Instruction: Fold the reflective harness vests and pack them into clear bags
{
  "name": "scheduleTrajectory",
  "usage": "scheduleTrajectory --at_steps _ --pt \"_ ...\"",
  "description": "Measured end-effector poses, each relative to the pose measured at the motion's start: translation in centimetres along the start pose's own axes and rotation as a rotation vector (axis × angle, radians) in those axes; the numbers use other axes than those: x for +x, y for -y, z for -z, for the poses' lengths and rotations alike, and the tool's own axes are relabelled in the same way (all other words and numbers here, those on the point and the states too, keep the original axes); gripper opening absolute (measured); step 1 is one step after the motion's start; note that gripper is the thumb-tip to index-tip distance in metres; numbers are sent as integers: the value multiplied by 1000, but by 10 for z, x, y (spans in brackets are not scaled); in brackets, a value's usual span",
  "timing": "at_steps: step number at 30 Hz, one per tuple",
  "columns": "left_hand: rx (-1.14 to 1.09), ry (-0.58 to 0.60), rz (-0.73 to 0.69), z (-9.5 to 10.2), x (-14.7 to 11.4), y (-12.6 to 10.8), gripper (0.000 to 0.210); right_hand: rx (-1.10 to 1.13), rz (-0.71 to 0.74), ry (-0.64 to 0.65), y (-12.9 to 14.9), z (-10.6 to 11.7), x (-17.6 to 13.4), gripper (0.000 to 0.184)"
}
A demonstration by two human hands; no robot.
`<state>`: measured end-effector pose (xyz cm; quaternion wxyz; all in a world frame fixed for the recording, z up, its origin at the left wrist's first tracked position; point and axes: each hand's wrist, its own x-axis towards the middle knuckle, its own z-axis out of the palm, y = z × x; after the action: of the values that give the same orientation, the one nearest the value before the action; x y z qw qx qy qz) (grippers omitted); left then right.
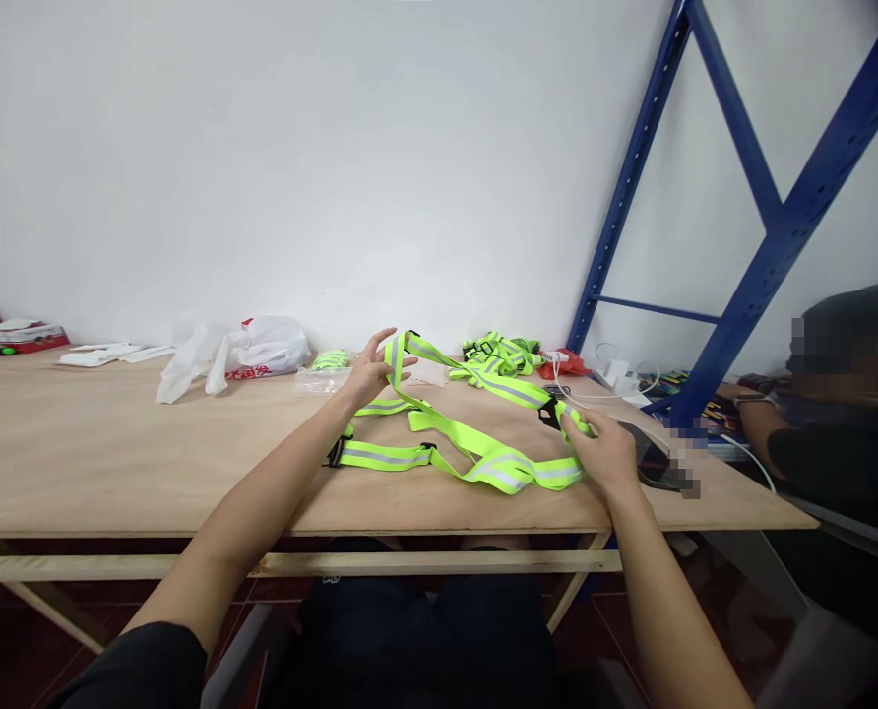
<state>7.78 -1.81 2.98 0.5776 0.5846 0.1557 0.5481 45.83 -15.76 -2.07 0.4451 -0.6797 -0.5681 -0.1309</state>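
Observation:
A neon-yellow reflective strap harness (509,471) with a silver stripe lies partly on the wooden table. One of its straps is lifted and stretched between my hands. My left hand (380,369) holds a raised loop of the strap, the band passing by the thumb and fingers. At the right, my right hand (605,453) grips the strap beside a black buckle (549,414). Another black buckle (334,452) rests on the table near my left forearm. The lower straps lie loosely twisted on the wood.
Behind the harness is a heap of similar reflective straps (502,354). White plastic bags (266,347) stand at the back left. A phone (653,458) lies right of my right hand. A blue metal rack (749,266) rises at the right, with another person (838,414) beside it.

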Motion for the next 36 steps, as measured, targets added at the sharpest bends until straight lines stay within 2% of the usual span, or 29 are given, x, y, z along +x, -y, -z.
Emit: scheduleTrajectory --at_steps 5,8,10,12,16,20,22,25,30,33,36 --pt "-11 41 15 -3 -2 3 91 461 -183 38 3 3 0 43" --pt "-13 54 20 -3 -1 7 96 756 -289 35 1 1 4 37" --pt "-5 39 32 -4 0 9 99 911 -389 47 -2 1 7 35" --pt "19 1 40 -4 1 13 100 1004 -461 120 -4 3 9 39" --pt "132 -99 51 -1 1 21 96 1030 -378 299 -3 15 8 51" --pt "274 -186 74 7 2 25 85 1127 -365 363 3 21 3 40" --pt "311 -227 79 10 4 26 78 1107 -401 344 4 19 3 37" --pt "323 -284 89 16 6 27 69 938 -420 256 -2 12 5 32" --pt "325 -366 73 29 9 28 61 479 -289 150 -21 8 7 30" --pt "332 -402 48 34 9 27 58 300 -201 192 -24 13 7 29" --pt "327 -442 29 35 10 25 55 333 -199 301 -22 16 6 33"
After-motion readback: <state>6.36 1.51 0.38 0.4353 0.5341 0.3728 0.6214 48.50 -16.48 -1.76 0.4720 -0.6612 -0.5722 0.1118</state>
